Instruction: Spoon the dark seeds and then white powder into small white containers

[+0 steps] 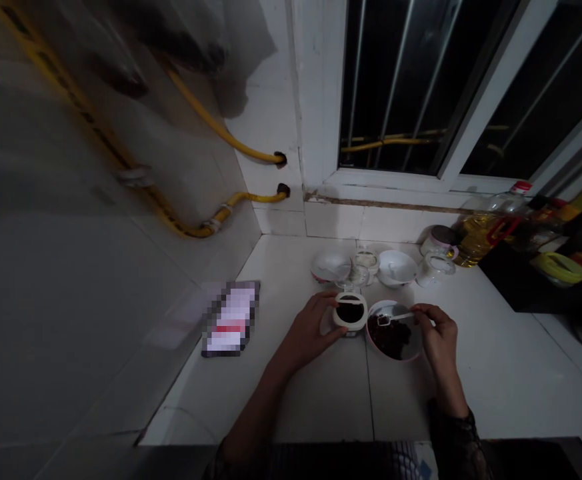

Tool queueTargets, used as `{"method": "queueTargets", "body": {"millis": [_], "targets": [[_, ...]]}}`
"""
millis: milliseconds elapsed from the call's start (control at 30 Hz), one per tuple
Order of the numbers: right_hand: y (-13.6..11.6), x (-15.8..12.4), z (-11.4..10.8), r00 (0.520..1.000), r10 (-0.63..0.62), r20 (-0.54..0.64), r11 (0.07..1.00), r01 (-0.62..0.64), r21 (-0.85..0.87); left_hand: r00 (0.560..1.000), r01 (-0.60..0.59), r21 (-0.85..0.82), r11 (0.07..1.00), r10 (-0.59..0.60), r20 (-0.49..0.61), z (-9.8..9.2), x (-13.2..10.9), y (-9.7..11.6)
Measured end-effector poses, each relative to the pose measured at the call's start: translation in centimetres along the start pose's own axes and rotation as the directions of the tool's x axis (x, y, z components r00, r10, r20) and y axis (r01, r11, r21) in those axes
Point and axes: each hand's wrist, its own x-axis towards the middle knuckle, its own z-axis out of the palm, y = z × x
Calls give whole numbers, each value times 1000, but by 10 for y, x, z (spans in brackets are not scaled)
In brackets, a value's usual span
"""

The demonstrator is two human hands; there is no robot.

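Observation:
My left hand (315, 330) is wrapped round a small white-rimmed jar (351, 327) whose lid is flipped back and whose contents look dark. Between the fingers of my right hand (435, 327) is the handle of a small white spoon (388, 319). Its square head is over a bowl (415, 347) with a pink rim, just right of the jar. Dark reddish-brown stuff (393, 339) lies in that bowl; whether the spoon touches it I cannot tell.
Behind my hands stand two white bowls, one at left (328, 267) and one at right (398, 269), with a seasoning jar (367, 261) between them. More jars (435, 270) and an oil bottle (475, 237) are at the right. A blurred-out phone (231, 319) lies left on the white counter (321, 407).

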Motion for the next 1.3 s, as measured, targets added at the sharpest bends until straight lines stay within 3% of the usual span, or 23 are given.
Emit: {"method": "queueTargets", "body": {"millis": [200,567,733,867,933,1000,1067,1100,1133,1233,1300], "targets": [[-9,1,-2,990,142,11,979,-142,143,1000,-1,15,1000,1,4,1,-1,-2],[-13,3,1,979,205,11,940,-200,276,1000,-31,26,999,31,-6,1,-1,-4],[-22,2,5,992,121,-30,944,-106,314,1000,-24,15,1000,24,-17,1,0,-1],[-35,-5,16,989,-136,-49,961,144,238,1000,-15,1,1000,15,-11,0,1,0],[-40,-9,23,929,-370,-24,916,370,157,1000,-14,-5,1000,14,-2,-1,1,0],[-43,-13,27,793,-604,80,797,599,73,1000,-20,-13,1000,20,0,-1,1,0],[-45,-15,29,656,-727,204,674,738,32,1000,-27,-19,999,27,-6,-1,1,0],[-45,-15,29,626,-744,233,648,762,20,1000,-29,-21,999,29,-9,-2,1,1],[-45,-16,27,635,-738,229,653,757,2,1000,-30,-21,999,29,-10,-2,1,1],[-40,-13,18,788,-612,71,785,616,-69,1000,-20,-19,1000,20,0,-2,1,2],[-31,-8,10,863,-504,-36,861,500,-94,1000,-14,-17,1000,14,3,-3,1,2]]}}
